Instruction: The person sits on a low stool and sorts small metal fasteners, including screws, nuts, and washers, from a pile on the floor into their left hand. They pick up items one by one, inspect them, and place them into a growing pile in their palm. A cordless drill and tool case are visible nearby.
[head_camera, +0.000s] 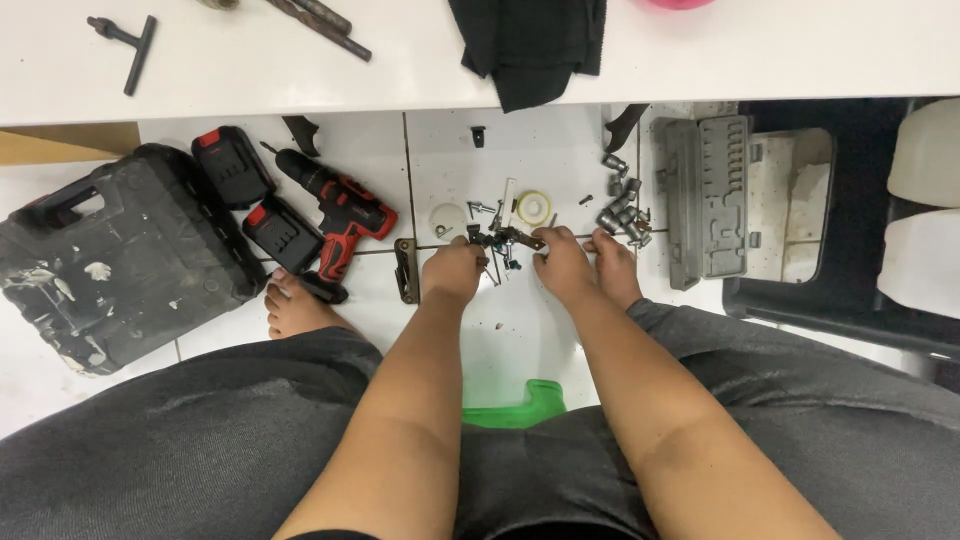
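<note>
Both hands reach down to the tiled floor (520, 320) between the person's knees. Left hand (453, 272) is curled with its fingers bunched at a small heap of dark screws and bits (497, 243); whether it pinches one of them I cannot tell, since the fingertips are hidden among the pieces. Right hand (563, 265) has its fingers drawn together on a small brownish metal piece (525, 238) at the edge of the same heap. The heap is a loose scatter of short dark and silvery parts, too small to tell apart.

Just beyond the heap lie a white disc (447, 217) and a pale yellow ring of tape (533, 208). To the right, a cluster of grey metal sockets (620, 205) lies beside an open grey plastic socket case (708, 198). To the left lies a red and black cordless drill (335, 215), with two black battery packs (232, 165) with red tabs beside it and a scuffed black tool case (115, 255) further left. A bare foot (295, 308) rests near the drill.

Along the top runs a white table (260, 80) carrying a dark T-shaped key (130, 45) and a black cloth (530, 45) that hangs over its edge.
</note>
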